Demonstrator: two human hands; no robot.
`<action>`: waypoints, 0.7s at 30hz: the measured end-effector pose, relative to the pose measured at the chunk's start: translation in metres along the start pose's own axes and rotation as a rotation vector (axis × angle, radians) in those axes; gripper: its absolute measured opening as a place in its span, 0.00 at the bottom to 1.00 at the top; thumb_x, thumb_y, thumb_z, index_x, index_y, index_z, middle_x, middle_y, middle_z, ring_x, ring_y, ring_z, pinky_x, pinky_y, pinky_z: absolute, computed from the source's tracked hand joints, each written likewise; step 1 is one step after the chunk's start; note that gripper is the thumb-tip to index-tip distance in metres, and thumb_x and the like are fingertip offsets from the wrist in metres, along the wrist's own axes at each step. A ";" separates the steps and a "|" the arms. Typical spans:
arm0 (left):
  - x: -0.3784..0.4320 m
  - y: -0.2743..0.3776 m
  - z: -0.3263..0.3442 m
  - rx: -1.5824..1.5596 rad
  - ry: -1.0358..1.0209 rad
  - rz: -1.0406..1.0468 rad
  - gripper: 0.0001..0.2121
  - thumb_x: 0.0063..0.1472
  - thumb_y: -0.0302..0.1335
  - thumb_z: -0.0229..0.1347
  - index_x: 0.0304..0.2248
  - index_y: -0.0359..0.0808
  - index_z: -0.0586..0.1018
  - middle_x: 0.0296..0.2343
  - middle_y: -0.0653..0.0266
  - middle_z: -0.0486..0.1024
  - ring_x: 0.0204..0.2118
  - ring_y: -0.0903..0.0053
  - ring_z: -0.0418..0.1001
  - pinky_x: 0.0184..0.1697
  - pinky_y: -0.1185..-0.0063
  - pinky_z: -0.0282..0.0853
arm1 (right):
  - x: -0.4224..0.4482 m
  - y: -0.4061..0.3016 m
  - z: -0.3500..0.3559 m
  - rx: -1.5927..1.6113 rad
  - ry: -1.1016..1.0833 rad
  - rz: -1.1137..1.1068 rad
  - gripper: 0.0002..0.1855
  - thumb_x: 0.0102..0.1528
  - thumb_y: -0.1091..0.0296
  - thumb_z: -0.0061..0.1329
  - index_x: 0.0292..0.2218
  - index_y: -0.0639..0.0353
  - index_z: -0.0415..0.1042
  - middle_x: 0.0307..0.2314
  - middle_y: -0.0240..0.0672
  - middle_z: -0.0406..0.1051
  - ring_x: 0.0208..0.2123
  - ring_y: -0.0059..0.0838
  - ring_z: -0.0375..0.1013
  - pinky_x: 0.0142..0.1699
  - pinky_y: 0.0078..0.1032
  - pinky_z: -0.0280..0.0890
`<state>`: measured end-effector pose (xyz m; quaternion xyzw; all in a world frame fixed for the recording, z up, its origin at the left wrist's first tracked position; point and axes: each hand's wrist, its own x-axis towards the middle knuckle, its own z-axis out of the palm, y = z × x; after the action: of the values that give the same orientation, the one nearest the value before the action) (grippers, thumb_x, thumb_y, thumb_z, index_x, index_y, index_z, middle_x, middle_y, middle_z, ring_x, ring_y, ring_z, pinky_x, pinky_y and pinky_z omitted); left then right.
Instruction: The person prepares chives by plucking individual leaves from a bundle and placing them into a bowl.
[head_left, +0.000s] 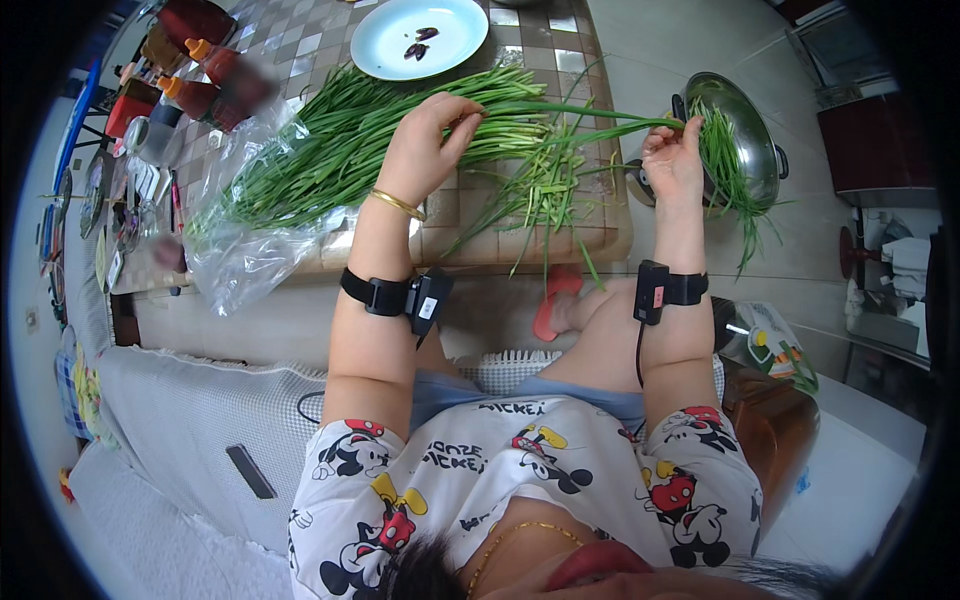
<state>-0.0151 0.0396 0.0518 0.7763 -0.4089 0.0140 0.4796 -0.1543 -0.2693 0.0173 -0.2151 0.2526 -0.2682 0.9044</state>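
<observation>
A few green garlic chives (570, 110) stretch above the table between my two hands. My left hand (433, 137), with a gold bangle at the wrist, pinches one end between thumb and fingers. The other end is gripped by my right hand (673, 161), palm turned up, beside a steel pot (766, 127). Cut chives (720, 146) fill part of that pot, and some hang over its near rim. Below my left hand lies a big heap of chives (330, 150), partly on a clear plastic bag (259, 262). Loose trimmings (551, 195) are scattered at the table's right end.
A white plate (375, 45) with a few small dark pieces stands behind the heap on the checked table (442, 217). Sauce bottles (196, 101) and assorted small items crowd the left side. A phone (250, 471) lies on the sofa (187, 405) to my left.
</observation>
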 end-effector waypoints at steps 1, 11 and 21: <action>-0.001 -0.003 0.001 0.003 -0.003 -0.003 0.06 0.58 0.24 0.53 0.33 0.32 0.77 0.26 0.58 0.75 0.25 0.69 0.73 0.29 0.78 0.67 | 0.001 0.001 -0.001 0.003 0.002 0.004 0.21 0.54 0.45 0.48 0.25 0.55 0.66 0.18 0.30 0.64 0.23 0.25 0.68 0.29 0.21 0.65; -0.001 -0.011 -0.008 -0.114 0.045 -0.202 0.07 0.62 0.24 0.49 0.37 0.32 0.76 0.21 0.70 0.70 0.24 0.87 0.67 0.29 0.86 0.64 | 0.003 -0.009 -0.009 -0.019 -0.303 0.086 0.20 0.60 0.49 0.40 0.29 0.58 0.67 0.22 0.31 0.64 0.27 0.27 0.64 0.32 0.24 0.62; 0.002 -0.004 -0.013 -0.236 0.358 -0.083 0.06 0.63 0.25 0.50 0.36 0.32 0.77 0.21 0.70 0.72 0.24 0.86 0.68 0.28 0.86 0.64 | -0.007 -0.008 0.002 -0.050 -0.515 0.073 0.18 0.61 0.53 0.40 0.36 0.60 0.68 0.29 0.34 0.67 0.31 0.27 0.65 0.36 0.23 0.65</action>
<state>-0.0063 0.0489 0.0572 0.7158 -0.2839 0.0839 0.6324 -0.1610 -0.2711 0.0258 -0.2894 0.0282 -0.1657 0.9424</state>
